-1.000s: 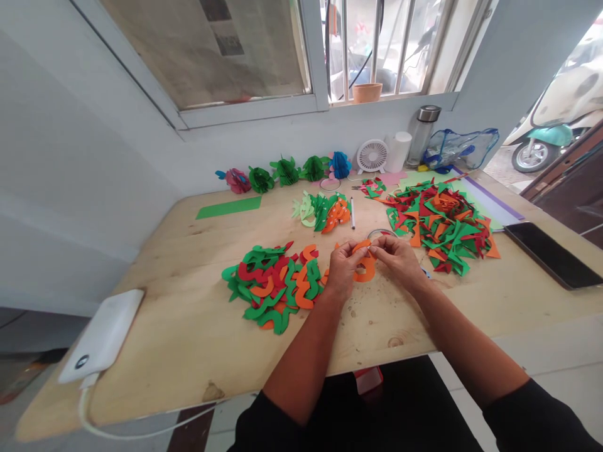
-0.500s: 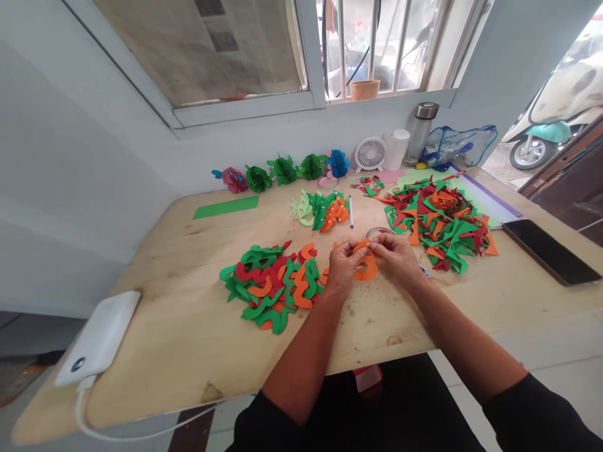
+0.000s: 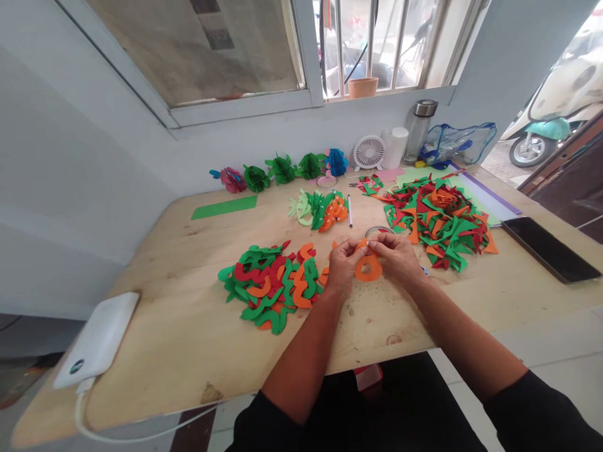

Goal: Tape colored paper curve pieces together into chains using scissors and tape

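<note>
Closer together, our left hand (image 3: 343, 265) and right hand (image 3: 397, 258) now pinch the orange paper cutout (image 3: 368, 269) between fingertips, over the middle of the plywood tabletop (image 3: 155, 351); it seems light and floppy, best held at its edges.

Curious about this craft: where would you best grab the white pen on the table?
Probably pinch the white pen mid-barrel from above, coming in from its right. It lies flat on the wooden table, slim and pointing away from the person; cut paper pieces crowd its left, bare wood its right.
</note>
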The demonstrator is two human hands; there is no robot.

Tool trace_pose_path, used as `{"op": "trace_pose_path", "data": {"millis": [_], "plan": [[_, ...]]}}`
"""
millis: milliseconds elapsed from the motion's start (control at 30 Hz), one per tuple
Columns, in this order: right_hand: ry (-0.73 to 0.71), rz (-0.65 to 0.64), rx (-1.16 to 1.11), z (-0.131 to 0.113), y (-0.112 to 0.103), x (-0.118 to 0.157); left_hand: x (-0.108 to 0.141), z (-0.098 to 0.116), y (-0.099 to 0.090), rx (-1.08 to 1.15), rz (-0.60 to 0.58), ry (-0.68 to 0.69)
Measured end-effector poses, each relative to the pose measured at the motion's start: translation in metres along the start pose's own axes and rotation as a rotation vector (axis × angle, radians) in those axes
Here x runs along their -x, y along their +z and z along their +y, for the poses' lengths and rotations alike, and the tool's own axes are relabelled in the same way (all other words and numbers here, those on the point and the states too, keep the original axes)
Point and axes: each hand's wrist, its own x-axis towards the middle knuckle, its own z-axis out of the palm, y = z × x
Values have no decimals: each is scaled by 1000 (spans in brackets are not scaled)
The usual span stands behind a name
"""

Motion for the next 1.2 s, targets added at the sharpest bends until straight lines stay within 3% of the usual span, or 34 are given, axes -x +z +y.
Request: {"op": "trace_pose_path", "data": {"millis": [333,767,1200], "plan": [[-55,41,45,8,-4,-3,0,1,1,-37,30,33],[-88,-11,-50,7,-3,-3,1,-2,2,-3,42,21],[-140,4,92,7,-4,-3,0,-2,1,44,29,31]]}}
